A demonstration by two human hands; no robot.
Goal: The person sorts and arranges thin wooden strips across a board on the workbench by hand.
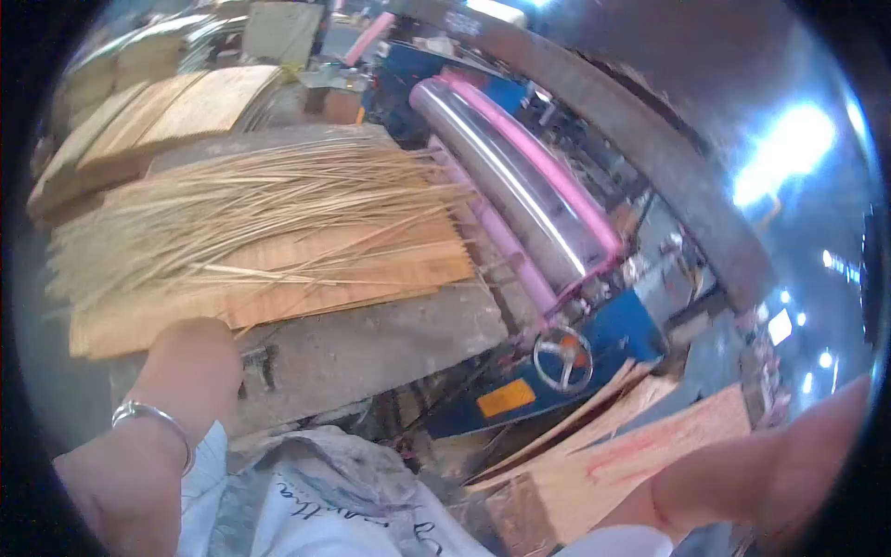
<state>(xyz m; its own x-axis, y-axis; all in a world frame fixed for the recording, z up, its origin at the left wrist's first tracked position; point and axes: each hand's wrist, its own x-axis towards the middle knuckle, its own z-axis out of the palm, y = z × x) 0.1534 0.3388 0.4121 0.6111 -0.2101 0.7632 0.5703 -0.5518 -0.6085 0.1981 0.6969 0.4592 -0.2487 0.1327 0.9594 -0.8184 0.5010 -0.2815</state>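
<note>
My left hand (197, 357), with a silver bangle (153, 415) at the wrist, is at the front edge of a stack of thin wood veneer sheets (371, 265). Its fingers are hidden from me, so a grip cannot be made out. Over the sheets lies a spread of long, narrow wood strips (251, 200). At the far right my right hand (817, 459) is stretched out, blurred and partly cut off by the dark rim of the view. What it touches does not show.
Beyond the grey table (399, 343) stands a machine with a shiny metal roller (520, 176) between pink bars. A handwheel (562, 359) sits on its blue side. Wood boards (640, 450) lean below it at right. More veneer stacks (186, 107) stand at the back left.
</note>
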